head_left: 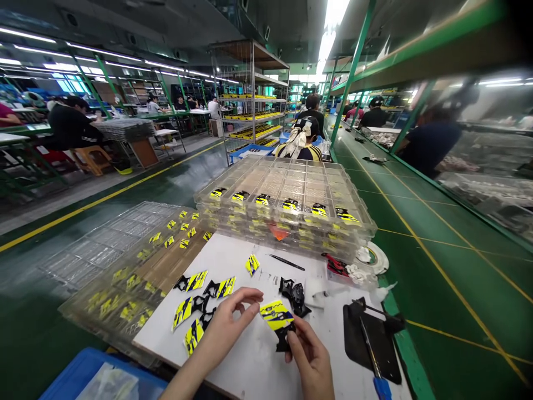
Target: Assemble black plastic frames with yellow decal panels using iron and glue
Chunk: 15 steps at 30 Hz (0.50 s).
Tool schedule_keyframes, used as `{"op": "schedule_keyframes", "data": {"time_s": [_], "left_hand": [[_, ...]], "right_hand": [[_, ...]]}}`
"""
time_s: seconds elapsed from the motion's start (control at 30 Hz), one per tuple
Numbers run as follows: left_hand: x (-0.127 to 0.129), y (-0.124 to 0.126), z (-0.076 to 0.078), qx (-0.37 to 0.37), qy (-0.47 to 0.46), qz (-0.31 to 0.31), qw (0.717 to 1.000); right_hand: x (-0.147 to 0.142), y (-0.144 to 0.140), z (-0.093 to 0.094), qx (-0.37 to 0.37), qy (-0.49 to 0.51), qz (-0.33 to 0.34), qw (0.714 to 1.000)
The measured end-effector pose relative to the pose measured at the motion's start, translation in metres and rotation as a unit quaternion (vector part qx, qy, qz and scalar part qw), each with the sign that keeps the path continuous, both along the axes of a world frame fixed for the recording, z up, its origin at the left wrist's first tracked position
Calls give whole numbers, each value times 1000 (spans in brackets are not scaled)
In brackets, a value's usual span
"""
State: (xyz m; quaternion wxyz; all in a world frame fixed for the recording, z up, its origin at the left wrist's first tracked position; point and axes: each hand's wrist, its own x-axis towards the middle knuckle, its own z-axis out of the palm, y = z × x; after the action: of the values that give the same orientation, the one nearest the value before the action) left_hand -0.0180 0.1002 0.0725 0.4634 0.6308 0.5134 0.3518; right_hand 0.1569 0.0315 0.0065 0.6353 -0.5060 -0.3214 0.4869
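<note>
My right hand grips a black plastic part with a yellow and blue patterned face by its dark lower end, above the white worktable. Just left of it, my left hand hovers with fingers apart and curved, holding nothing. Several similar yellow-faced parts lie on the table beyond my left forearm. Bare black parts sit in a small pile behind the held piece. A loose yellow piece lies farther back, near dark tweezers.
Stacked clear divided trays stand behind the table; more trays with yellow pieces are at left. Red-handled pliers, a tape roll and a blue-handled tool on a black plate are at right. A person sits ahead.
</note>
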Motion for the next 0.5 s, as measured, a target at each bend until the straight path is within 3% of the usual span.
{"op": "schedule_keyframes", "data": {"time_s": [0.1, 0.23, 0.37, 0.5], "left_hand": [[6, 5, 16, 47, 48, -35, 997], [11, 9, 32, 53, 95, -125, 986], [14, 13, 35, 29, 152, -202, 967], [15, 16, 31, 7, 150, -232, 961]], "right_hand": [[-1, -1, 4, -10, -19, 20, 1000], [6, 1, 12, 42, -128, 66, 989], [17, 4, 12, 54, -190, 71, 978], [24, 7, 7, 42, -195, 76, 977]]}}
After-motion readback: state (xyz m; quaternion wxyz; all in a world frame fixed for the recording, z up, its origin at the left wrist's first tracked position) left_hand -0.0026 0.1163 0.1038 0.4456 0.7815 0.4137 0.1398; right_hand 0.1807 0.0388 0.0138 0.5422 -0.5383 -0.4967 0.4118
